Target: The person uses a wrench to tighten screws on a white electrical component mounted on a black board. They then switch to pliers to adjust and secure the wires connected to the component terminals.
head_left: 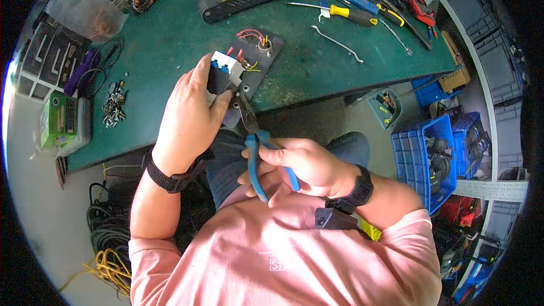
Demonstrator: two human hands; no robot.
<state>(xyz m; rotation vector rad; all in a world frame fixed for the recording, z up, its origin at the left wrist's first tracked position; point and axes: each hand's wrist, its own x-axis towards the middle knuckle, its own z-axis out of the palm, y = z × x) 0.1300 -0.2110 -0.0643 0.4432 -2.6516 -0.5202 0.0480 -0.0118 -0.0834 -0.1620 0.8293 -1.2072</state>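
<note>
The left hand (190, 107) grips a dark flat panel carrying a white-and-blue breaker block (226, 67) at the front edge of the green worktop (317, 62). The right hand (303, 164) is closed around blue-handled needle-nose pliers (256, 144), their tip at the panel's lower edge beside the left thumb.

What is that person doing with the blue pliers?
A person in a pink shirt sits at a green workbench. The left hand holds a dark panel with a white and blue switch block and coloured wires at the bench's edge. The right hand grips blue-handled pliers, whose tips point up at the panel just beside the left thumb. Screwdrivers, a wrench and a pile of small screws lie on the bench.
</note>
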